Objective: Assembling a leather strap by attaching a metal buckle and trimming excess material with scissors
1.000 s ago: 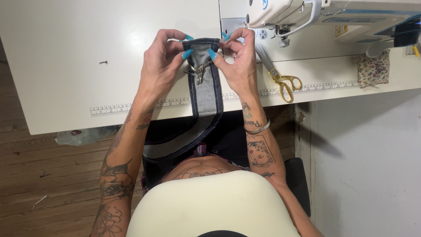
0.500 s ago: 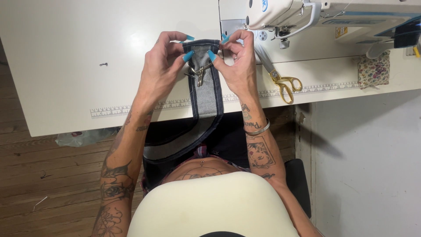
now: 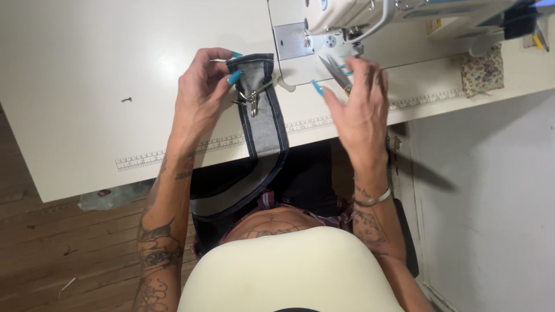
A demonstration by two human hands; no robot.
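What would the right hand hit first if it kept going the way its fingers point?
Probably the sewing machine: the right hand points up-left at its head, with the scissors already at the fingertips. Depth is unclear.
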